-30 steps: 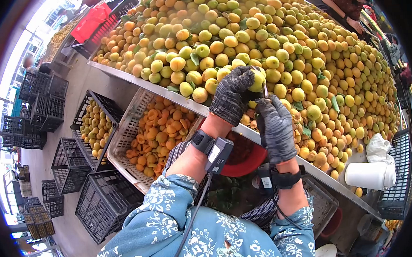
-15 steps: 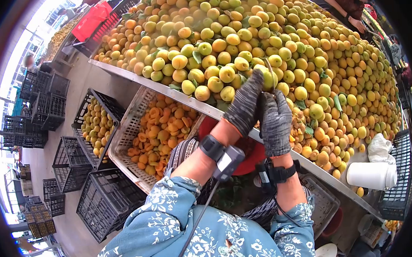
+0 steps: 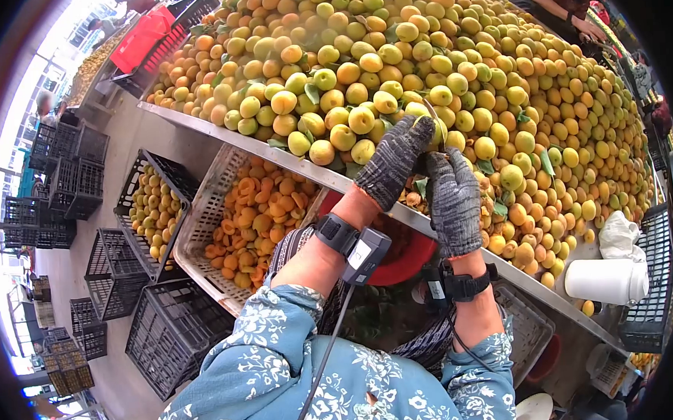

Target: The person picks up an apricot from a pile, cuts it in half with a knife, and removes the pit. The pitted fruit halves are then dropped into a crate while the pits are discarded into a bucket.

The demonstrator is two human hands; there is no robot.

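My left hand (image 3: 396, 161), in a dark grey knit glove, has its fingers closed around a yellow-green apricot (image 3: 436, 136) at the near edge of a large heap of apricots (image 3: 390, 54). Close beside it, my right hand (image 3: 455, 203), gloved in grey, has its fingers bent up against the same fruit. A thin curved strip, which looks like a blade seen edge-on (image 3: 431, 113), rises from the right fingertips along the fruit. Its handle is hidden. Just below the hands lie torn apricot scraps and leaves (image 3: 415, 195).
A metal table edge (image 3: 243, 141) runs in front of me. Below it stand a white crate (image 3: 195, 242) of halved apricots, a red basin (image 3: 403, 263) and black crates (image 3: 178, 333). A white jar (image 3: 606, 281) sits at right. Another person's hand (image 3: 588, 28) is across the heap.
Both hands stay together at the apricot, and the left hand has turned slightly around it. The whole view has shifted a little to the left.
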